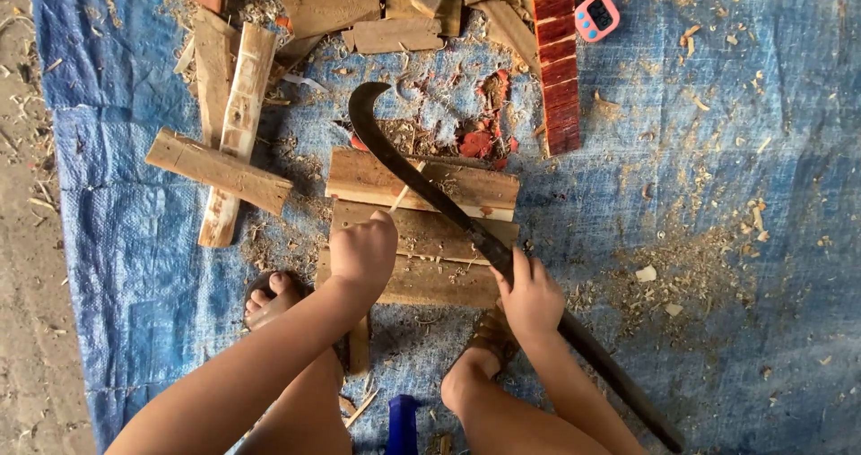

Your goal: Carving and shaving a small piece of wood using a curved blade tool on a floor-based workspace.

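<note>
here a thin wood sliver (pixel 401 197) stands on the stacked planks (pixel 421 231), pinched by the left hand (pixel 363 251). the right hand (pixel 531 295) grips the curved machete (pixel 421 182), blade touching it: splitting seems underway, and pressing down needs fingers clear. 1 red slotted board (pixel 556 60) lies far right.

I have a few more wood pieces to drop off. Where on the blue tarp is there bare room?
The tarp lies mostly bare at right, beyond the red slat and pink timer, with only shavings. A strip at far left, beside the crossed planks, is free too. Crowded: the top pile and the centre boards, where the left hand and right hand hold the curved blade.
</note>
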